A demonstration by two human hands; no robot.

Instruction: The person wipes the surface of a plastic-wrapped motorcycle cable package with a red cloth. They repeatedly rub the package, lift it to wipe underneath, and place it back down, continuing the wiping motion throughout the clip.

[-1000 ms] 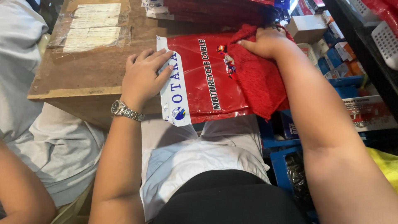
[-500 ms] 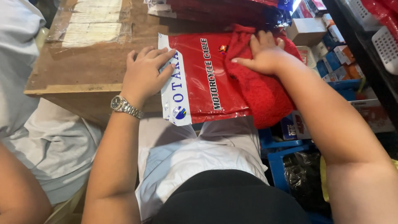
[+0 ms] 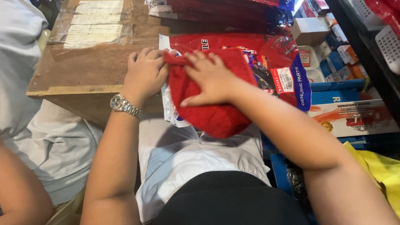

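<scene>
Swept leftward, the red cloth (image 3: 208,100) now covers the packet (image 3: 266,62); right hand (image 3: 210,77) flat, released, at three o'clock; left hand (image 3: 146,75) clenched on its edge.

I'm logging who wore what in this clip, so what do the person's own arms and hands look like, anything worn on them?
Both arms are bare up to the frame's edge, no sleeves and no gloves. The left hand has a silver metal wristwatch with a link band and a round pale dial on its wrist. The right hand shows no watch or band, and I can't make out any rings.
</scene>
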